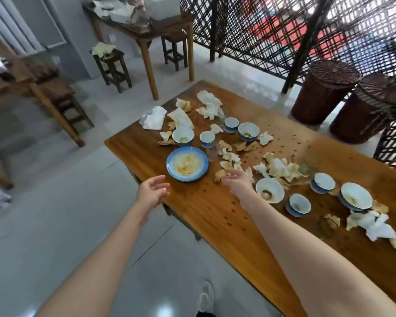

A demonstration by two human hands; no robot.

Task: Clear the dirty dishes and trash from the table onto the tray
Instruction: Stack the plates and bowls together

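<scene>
Left hand (152, 193) stretched out at the near edge of the table (204, 216), fingers relaxed and apart, gripping nothing, just short of the blue plate (186, 164). Right hand (237, 180) out over the wood at mid-frame, palm down, fingers loosely spread, holding nothing; fingertips right by a stained napkin scrap (220, 175), touching or not, cannot tell.

On to the mess. Blue plate at left-centre of the frame, flat, close to the table edge, smeared yellow inside. Just above it, a blue-and-white bowl (183, 136) and a small cup (207, 138); a clear glass (213, 151) just beside the plate's right rim. Higher up, a second cup (231, 124) and a second bowl (248, 131). Right of the right hand, a white bowl (270, 189) with dregs, then a smaller bowl (298, 203) toward the right edge. Crumpled napkins (279, 168) strewn across the middle, white and yellow-stained, plus a large white wad (153, 117) at the table's upper-left corner.
</scene>
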